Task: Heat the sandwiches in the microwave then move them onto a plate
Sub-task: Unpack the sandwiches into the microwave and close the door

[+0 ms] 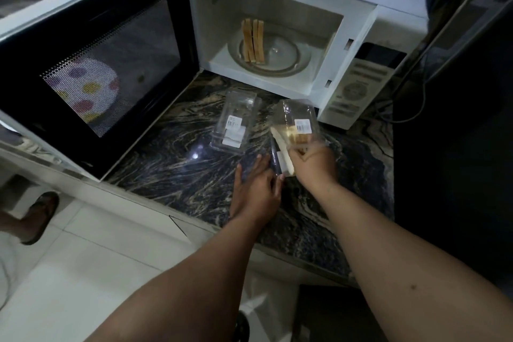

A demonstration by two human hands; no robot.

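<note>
A: Door (111, 64) status?
B: Swung open left; sandwiches (253, 39) stand on the turntable (280, 64).
A: Grip states?
B: Left hand (256, 189) lies flat on the surface (172, 164), touching the container (295, 130); right hand (313, 164) grips its sandwich.

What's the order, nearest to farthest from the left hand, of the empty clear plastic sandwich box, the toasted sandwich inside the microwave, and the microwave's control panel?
From the left hand:
1. Empty clear plastic sandwich box, on the counter just ahead.
2. Toasted sandwich, upright on the glass turntable inside the microwave.
3. Control panel, far right of the microwave front.
</note>
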